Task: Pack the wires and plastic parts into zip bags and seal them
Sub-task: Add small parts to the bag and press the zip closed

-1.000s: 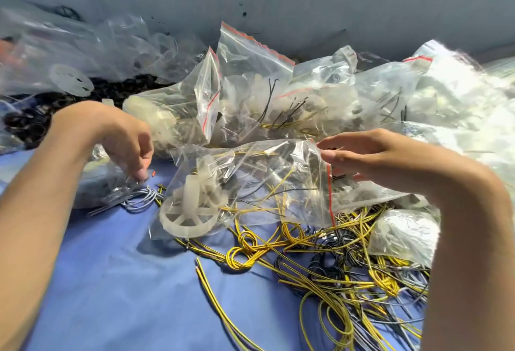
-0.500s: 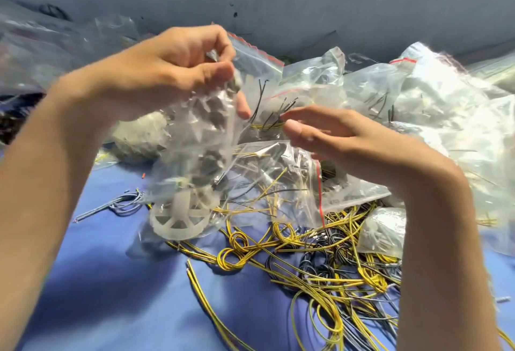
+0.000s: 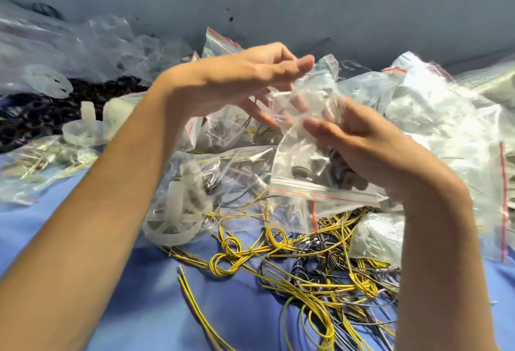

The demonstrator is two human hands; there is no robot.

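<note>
The right hand (image 3: 370, 147) had risen to the bag (image 3: 295, 172) — gripping it, the left hand (image 3: 245, 80) pinching too; wires (image 3: 306, 275) sprawled at six o'clock, bag's contents blurred.

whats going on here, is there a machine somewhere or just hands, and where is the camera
No machine here: these are a person's two bare hands, filmed by one camera worn on the head, looking forward and down. The left hand and right hand both hold a clear zip bag with small dark parts inside, its red-lined zip edge pointing down. Below, on blue cloth, lie loose yellow and dark wires, a bagged white plastic wheel, and many filled bags behind.
</note>
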